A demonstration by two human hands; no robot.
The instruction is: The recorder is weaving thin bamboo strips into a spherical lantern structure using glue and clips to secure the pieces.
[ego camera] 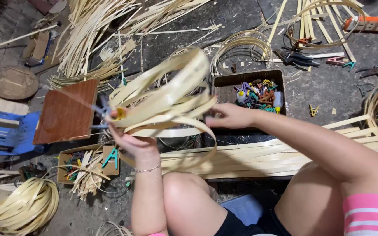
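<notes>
My left hand (133,140) grips a bundle of looped pale bamboo strips (162,98) at its left side, where a small clip (103,114) pinches the strips. My right hand (227,116) holds the same loops at their right side. The loops are blurred and hang above my knees. Right behind my right hand sits a dark tray (221,88) filled with several coloured clips (259,94).
A brown board (66,111) lies left, beside a blue plastic crate (7,131). A cardboard box (87,162) with clips and scraps sits below it. Flat bamboo strips (259,155) lie before my knees. Coils of strip (22,207) and pliers (298,57) lie around.
</notes>
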